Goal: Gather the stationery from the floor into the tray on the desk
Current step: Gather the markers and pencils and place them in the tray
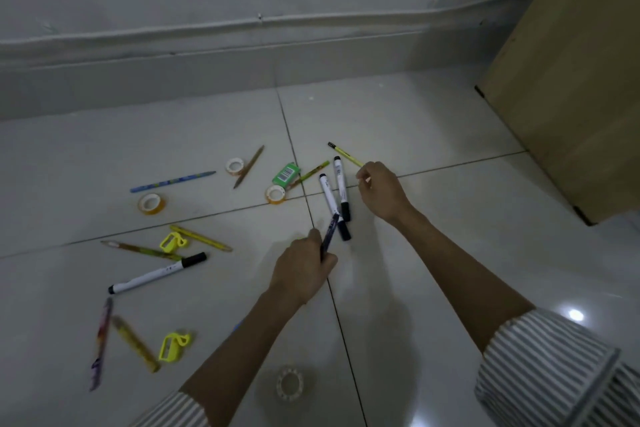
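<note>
Three markers, four tape rolls, two sharpeners. Left hand grips a dark pen; right hand pinches a yellow pencil, tip seemingly hidden.

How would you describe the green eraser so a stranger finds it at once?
On the floor, find where four tiles meet, just ahead of the left hand. Just up-left of that corner lies the eraser, beside a tape roll and a pencil. It alone is a flat green block with a white barcode label.
</note>
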